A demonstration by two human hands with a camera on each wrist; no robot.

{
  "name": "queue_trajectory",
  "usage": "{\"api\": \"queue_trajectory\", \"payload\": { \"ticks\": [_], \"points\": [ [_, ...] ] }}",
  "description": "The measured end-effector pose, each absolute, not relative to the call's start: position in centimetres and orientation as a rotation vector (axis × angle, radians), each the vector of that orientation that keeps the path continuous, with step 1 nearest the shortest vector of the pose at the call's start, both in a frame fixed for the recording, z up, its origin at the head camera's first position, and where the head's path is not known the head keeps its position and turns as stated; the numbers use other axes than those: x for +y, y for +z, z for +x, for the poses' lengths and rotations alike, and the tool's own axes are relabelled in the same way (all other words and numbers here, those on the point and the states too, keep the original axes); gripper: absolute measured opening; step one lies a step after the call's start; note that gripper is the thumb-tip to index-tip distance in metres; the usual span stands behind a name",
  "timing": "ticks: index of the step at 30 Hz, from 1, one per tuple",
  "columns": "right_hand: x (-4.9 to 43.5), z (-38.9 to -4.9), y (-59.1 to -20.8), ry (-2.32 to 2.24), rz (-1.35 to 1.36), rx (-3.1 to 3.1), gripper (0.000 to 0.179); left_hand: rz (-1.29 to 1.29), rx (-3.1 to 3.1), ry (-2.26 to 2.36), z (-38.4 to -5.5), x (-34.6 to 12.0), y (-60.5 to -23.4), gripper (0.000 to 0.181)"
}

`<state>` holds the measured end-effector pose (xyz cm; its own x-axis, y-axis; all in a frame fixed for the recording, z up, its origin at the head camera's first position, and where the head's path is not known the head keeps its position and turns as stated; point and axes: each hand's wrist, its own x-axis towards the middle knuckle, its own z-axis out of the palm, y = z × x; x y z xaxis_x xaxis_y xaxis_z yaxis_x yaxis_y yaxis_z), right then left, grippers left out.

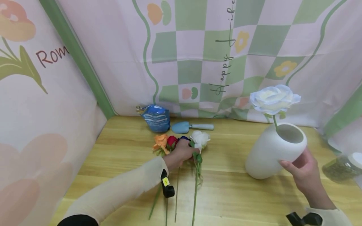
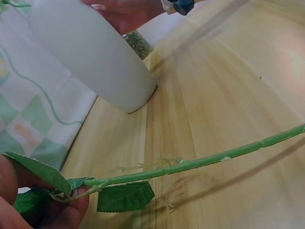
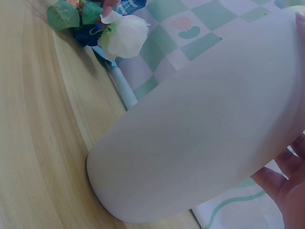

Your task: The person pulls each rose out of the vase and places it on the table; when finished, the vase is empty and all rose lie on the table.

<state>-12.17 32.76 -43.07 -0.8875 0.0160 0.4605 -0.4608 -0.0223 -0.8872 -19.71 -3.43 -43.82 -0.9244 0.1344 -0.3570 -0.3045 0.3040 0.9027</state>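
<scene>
My left hand [image 1: 182, 153] pinches a white artificial rose [image 1: 200, 138] high on its green stem [image 2: 209, 161], just below the bloom. Beside that hand lie an orange flower [image 1: 160, 142], a red rose [image 1: 171, 141] and a dark blue flower [image 1: 184, 137], the last partly hidden by the fingers; their stems point toward me. My right hand [image 1: 306, 172] grips a white vase [image 1: 268, 153] by its right side, thumb in front. The vase leans right, and its base edge touches the table in the right wrist view. From its mouth rises a pale blue-white rose [image 1: 275, 99].
A blue pouch [image 1: 156, 118] and a small blue trowel [image 1: 182, 127] lie on the wooden table [image 1: 135, 147] near the back. At the right is a clear jar [image 1: 342, 168] with greenish contents and a white lid. A patterned curtain [image 1: 189, 72] hangs behind.
</scene>
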Motion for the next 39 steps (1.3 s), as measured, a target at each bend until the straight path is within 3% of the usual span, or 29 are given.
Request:
{"api": "queue_trajectory", "payload": {
  "ticks": [12,25,39],
  "points": [
    [32.7,-12.2,-43.0,1.979,0.472,-1.929,0.074,-0.136,2.150,1.721,-19.5,-3.6,-43.3,0.009],
    [32.8,-12.2,-43.2,1.980,0.468,-1.918,0.074,-0.089,1.993,1.698,-19.5,-4.5,-43.3,0.011],
    [32.8,-12.3,-43.3,2.010,0.488,-1.889,0.074,0.100,1.979,1.505,-19.8,-6.2,-42.2,0.024]
  ]
}}
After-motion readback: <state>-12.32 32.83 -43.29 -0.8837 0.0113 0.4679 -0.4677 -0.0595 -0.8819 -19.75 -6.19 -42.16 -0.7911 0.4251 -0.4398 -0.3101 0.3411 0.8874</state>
